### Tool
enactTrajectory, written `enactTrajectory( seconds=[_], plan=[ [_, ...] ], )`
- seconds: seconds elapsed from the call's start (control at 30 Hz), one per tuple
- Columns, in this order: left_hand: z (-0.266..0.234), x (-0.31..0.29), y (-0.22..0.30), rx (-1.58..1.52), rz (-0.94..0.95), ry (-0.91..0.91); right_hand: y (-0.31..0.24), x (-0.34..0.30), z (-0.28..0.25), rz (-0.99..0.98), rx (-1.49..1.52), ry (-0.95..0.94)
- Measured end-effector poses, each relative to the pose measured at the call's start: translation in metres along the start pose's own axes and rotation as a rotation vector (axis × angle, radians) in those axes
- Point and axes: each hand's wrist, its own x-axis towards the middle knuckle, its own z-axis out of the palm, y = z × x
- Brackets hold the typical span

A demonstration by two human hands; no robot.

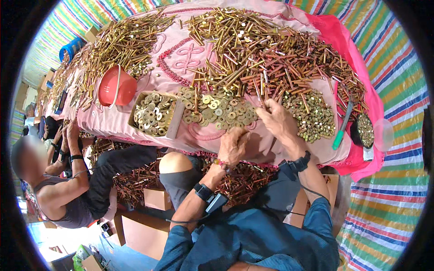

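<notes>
My right hand (279, 124) is closed, thumb and fingers pinching a slim metal bolt (258, 94) that points up and away. It is over the right edge of a pile of flat brass-coloured washers (217, 108), beside a heap of small nuts (314, 117). My left hand (233, 143) is at the near edge of the washers, its fingers curled inward; whatever they hold is hidden. Beyond both hands spreads a large heap of bolts (235, 58), some yellowish, some coppery. One more bolt (196, 99) stands out among the washers.
A box of washers (156, 115) and a red bucket (122, 86) stand left on the pink cloth (104, 124). At right lie a green-handled tool (342, 128) and a dark bowl of nuts (364, 131). Another person (63, 180) works at left. Bolts (244, 180) fill the space below the table edge.
</notes>
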Motion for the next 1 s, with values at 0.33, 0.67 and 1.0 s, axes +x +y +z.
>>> enactTrajectory(
  seconds=[0.33, 0.67, 1.0],
  plan=[
    [-0.001, -0.005, -0.003, -0.007, 0.012, -0.014, -0.02, 0.086, 0.058, -0.317, -0.234, 0.145],
    [-0.002, -0.002, 0.0, -0.317, -0.386, -0.068, 0.027, 0.073, 0.02, -0.144, 0.53, -0.301],
    [-0.012, 0.013, 0.007, -0.925, -0.52, -0.072, 0.033, -0.029, 0.025, -0.184, 0.513, -0.413]
  ],
)
